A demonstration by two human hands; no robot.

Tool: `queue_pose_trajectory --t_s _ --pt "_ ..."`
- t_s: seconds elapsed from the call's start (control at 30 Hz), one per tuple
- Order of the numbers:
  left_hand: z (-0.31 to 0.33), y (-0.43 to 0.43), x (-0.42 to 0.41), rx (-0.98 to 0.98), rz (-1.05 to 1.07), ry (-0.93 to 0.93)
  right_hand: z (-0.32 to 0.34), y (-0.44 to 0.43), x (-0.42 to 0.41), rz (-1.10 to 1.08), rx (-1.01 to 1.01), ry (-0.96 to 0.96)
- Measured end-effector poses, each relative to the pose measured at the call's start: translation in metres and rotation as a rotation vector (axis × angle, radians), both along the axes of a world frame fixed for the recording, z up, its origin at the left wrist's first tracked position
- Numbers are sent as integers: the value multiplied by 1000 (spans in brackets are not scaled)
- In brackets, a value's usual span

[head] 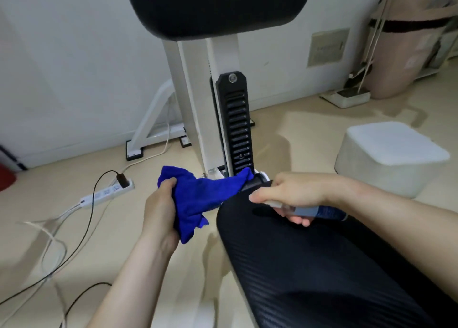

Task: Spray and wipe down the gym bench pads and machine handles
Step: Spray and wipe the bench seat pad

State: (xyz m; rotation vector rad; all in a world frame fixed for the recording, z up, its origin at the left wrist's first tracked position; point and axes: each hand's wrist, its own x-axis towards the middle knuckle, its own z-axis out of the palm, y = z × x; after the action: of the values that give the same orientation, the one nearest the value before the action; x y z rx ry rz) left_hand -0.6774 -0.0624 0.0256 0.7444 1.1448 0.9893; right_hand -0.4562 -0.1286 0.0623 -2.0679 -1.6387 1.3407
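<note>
Down at nine o'clock a white power strip (106, 191) lies on the floor (297, 134) with a black plug in it, and a black cable (92, 205) trails from it toward seven o'clock among loose white leads. Just right of that, the left hand (161, 204) is clenched round a bunched blue cloth (198, 199). The cloth's far corner stretches toward three o'clock and touches the joint at the foot of a black ribbed bar (236, 124). That bar stands against a white post (190, 92) rising to twelve o'clock, where a black back pad (215, 8) fills the top of the view. The black seat pad (322, 265) spreads from centre to five o'clock. Over its front end the right hand (292, 194) is wrapped round a spray bottle (319, 211) lying sideways, blue body toward three o'clock, nozzle hidden under the fingers. At three o'clock a white box (391, 156) sits on the floor, well apart from the bench.
</note>
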Motion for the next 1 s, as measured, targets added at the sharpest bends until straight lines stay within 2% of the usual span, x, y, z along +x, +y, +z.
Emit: queue_pose_trajectory --t_s 0.3,0.63,0.7,0.8,0.9,0.93,1.0 --pt "5 -9 -7 53 45 84 5 -1 -6 85 -76 -47" --pt "6 -19 9 176 -167 92 8 -16 -2 208 -168 -33" --pt "7 -19 8 116 -129 55 10 -21 -2 211 -208 -5" --pt "7 -20 1 -32 -18 -115 13 -28 -7 231 -231 -5" --pt "11 -23 -5 -42 -6 -230 14 -31 -12 258 -222 -52" --pt "13 -24 -3 -15 -49 -222 13 -32 -13 263 -218 -66" --pt "11 -27 4 93 -184 -54 12 -33 -15 270 -209 -89"
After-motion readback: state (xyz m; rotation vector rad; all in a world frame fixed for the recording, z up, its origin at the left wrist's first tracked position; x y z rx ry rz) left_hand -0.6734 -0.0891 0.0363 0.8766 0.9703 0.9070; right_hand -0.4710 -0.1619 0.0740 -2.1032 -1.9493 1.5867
